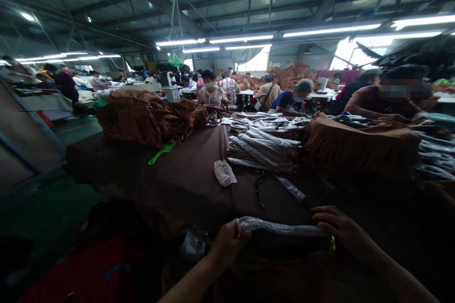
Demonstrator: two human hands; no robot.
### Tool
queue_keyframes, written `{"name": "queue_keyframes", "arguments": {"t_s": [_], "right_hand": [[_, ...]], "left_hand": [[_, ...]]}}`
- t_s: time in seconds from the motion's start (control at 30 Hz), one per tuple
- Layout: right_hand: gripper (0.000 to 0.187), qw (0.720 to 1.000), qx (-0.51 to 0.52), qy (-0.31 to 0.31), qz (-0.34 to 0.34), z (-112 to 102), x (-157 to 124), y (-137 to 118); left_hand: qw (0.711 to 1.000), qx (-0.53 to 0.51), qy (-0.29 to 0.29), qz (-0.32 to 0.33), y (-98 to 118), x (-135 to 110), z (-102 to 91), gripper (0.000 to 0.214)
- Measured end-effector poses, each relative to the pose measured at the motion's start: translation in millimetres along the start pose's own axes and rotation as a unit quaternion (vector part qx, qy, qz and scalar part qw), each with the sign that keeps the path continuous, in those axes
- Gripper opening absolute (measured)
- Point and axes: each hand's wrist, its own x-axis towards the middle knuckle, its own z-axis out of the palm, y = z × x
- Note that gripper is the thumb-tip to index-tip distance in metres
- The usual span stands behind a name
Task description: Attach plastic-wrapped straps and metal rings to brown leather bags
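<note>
Crinkled plastic-wrapped strip point(280, 227) across shadowed brown suede point(270, 274), between left hand point(225, 244) and right hand point(339, 225): left fingers point(232, 239) curled around one end, right fingers point(325, 215) pressed over the other (more wrapped strips point(263, 144) piled on the cloth-covered tabletop point(177, 184) beyond).

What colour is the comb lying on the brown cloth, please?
The comb is bright green, and it shows best in the head view.
</note>
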Motion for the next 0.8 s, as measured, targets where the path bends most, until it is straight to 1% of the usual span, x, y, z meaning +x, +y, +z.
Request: {"name": "queue_keyframes", "arguments": {"t_s": [0.07,0.13,0.2,0.27,0.33,0.4,0.47,0.53,0.57,0.63,0.7,0.73,0.8], "right_hand": [[0.033,0.999,0.015,-0.031,-0.001,-4,-1,-2],[0.032,0.998,0.014,-0.06,-0.017,-11,0,-7],[0.028,0.997,0.006,-0.071,-0.039,-17,4,-12],[0.024,0.997,-0.003,-0.066,-0.048,-19,6,-15],[0.028,0.998,-0.021,-0.033,-0.039,-19,6,-14],[0.032,0.997,-0.065,0.032,-0.024,-20,3,-11],[0.034,0.984,-0.135,0.115,-0.007,-25,-2,-10],[0.035,0.962,-0.206,0.177,0.026,-33,-6,-13],[0.035,0.953,-0.231,0.191,0.042,-37,-8,-15],[0.036,0.947,-0.245,0.201,0.059,-44,-11,-21],[0.036,0.953,-0.216,0.21,0.043,-45,-14,-28],[0.035,0.957,-0.196,0.211,0.032,-44,-15,-31],[0.032,0.964,-0.164,0.207,0.023,-39,-17,-39]], "left_hand": [[1.0,-0.008,0.002,0.002,-2,4,2.3,0.048],[1.0,-0.017,0.001,0.009,-3,8,4.7,0.049],[0.999,-0.027,-0.002,0.019,-2,10,6.2,0.05],[1.0,-0.006,0.007,0.012,-1,11,6.8,0.049],[0.997,0.065,0.039,-0.017,2,10,6.9,0.049],[0.982,0.156,0.096,-0.042,6,10,6.3,0.045],[0.963,0.218,0.156,-0.028,11,10,3.7,0.038],[0.95,0.246,0.192,0.017,16,12,-2.5,0.03],[0.947,0.255,0.193,0.034,18,14,-7.1,0.028],[0.944,0.273,0.184,0.038,23,17,-17.9,0.033],[0.94,0.28,0.19,0.031,29,21,-27.1,0.034],[0.94,0.276,0.196,0.04,33,24,-29.8,0.031],[0.939,0.269,0.194,0.096,43,29,-29.5,0.028]]}}
